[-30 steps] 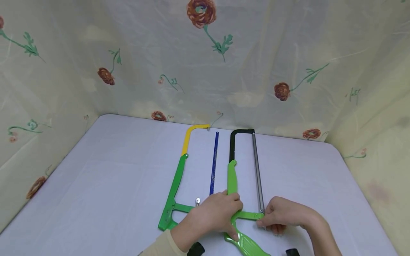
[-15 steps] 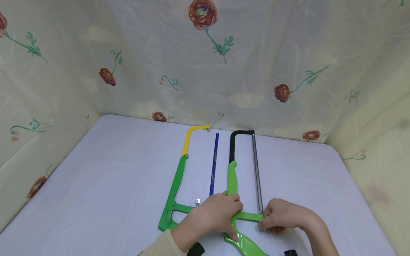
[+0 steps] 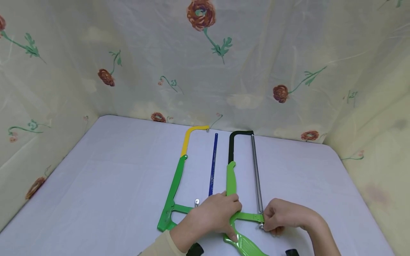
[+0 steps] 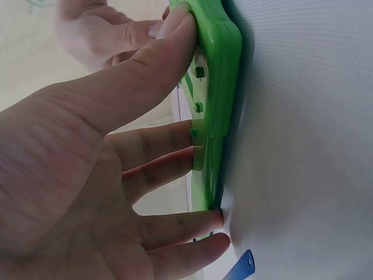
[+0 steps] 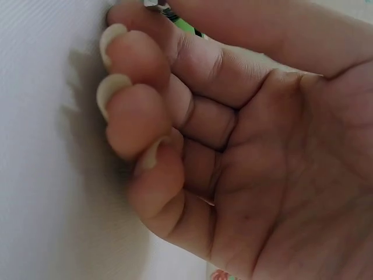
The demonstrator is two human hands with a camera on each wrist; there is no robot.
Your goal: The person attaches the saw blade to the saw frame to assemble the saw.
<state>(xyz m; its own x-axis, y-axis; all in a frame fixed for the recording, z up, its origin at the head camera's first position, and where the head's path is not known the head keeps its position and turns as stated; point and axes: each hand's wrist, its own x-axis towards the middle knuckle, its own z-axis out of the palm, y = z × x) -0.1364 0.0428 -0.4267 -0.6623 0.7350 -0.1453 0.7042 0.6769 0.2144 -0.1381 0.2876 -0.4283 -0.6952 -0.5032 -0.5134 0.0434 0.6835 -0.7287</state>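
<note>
In the head view, a light-green and black hacksaw [image 3: 231, 177] lies flat, a grey blade [image 3: 257, 174] spanning its open side. My left hand [image 3: 216, 215] holds the frame down. Its thumb sits on the handle [image 4: 215, 58], and its fingers straddle the frame, some tips hidden behind it in the left wrist view. My right hand [image 3: 285, 215] is at the end of the green cross arm, thumb and forefinger pinching the small silver wing nut [image 3: 261, 225]. Only a sliver of metal [image 5: 152, 3] shows in the right wrist view, above the other curled fingers.
To the left lies a second hacksaw [image 3: 176, 181], dark green and yellow, partly under my left forearm. A loose blue blade [image 3: 213, 163] lies between the two saws. Flowered cloth [image 3: 243, 71] walls the white table [image 3: 112, 185] at the back and sides.
My right thumb and fingertips have shifted slightly to the right, and the silver wing nut they covered now shows. My left hand and both hacksaws stay in place.
</note>
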